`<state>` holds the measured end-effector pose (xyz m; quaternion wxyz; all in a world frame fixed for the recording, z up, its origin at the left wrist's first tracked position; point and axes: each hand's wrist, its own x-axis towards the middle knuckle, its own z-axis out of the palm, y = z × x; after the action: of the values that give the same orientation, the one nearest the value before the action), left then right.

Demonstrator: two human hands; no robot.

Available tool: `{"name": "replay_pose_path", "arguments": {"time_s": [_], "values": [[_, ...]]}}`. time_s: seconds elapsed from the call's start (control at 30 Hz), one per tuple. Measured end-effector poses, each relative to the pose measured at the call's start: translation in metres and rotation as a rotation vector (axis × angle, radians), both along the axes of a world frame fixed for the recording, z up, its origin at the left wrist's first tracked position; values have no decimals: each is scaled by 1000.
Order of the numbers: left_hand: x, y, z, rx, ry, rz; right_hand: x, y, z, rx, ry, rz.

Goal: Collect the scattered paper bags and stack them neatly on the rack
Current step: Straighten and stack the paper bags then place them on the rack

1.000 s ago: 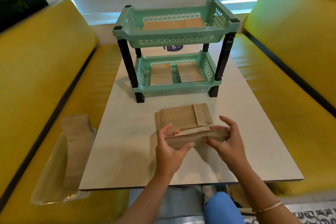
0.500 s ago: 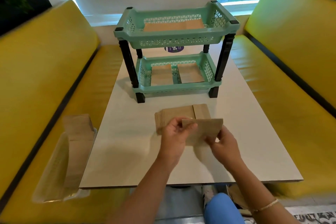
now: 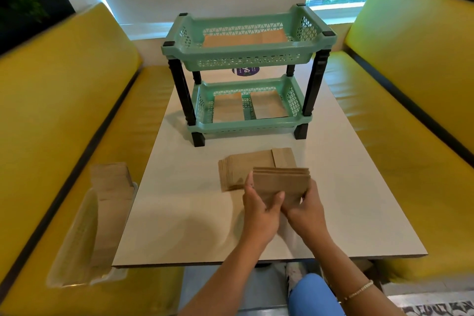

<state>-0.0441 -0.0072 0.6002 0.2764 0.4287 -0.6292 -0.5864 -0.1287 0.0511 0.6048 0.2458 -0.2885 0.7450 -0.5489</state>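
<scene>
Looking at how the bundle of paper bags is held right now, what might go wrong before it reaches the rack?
1. The bundle of bags is pinched only at its near edge by the left hand and right hand; its loose sheets may fan out or slip.
2. It hangs over the flat stack on the table, so lowering it could knock that stack askew.
3. The rack already holds bags on both tiers; adding more may disturb them.

White rectangular bench (image 3: 179, 226) set between two yellow seats. On it, far end: two-tier green rack (image 3: 246, 59) on black legs, feet on the surface. Purple round sticker (image 3: 245, 71) on the bench behind the rack, partly hidden. Nearer: flat stack of brown paper bags (image 3: 238, 169) lying directly on the bench. Left yellow seat (image 3: 77, 136) carries a clear plastic sleeve of bags (image 3: 102, 213) against the bench edge.
</scene>
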Motion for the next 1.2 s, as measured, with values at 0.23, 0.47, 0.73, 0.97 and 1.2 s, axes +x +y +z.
{"name": "replay_pose_path", "arguments": {"time_s": [0.23, 0.47, 0.73, 0.97, 1.2], "values": [[11, -9, -4, -256, -340, -142, -5, -1, -7, 15, 18, -22], [47, -50, 40, -448, -388, -174, -42, 11, 29, -260, -153, -41], [42, -36, 22, -37, 179, 61, -21, 20, 8, -108, -38, -22], [31, -18, 10, -39, 158, 128, -7, 13, 0, -157, -75, -67], [38, -21, 4, -267, 119, 103, -15, 18, -4, -160, -9, -18]]}}
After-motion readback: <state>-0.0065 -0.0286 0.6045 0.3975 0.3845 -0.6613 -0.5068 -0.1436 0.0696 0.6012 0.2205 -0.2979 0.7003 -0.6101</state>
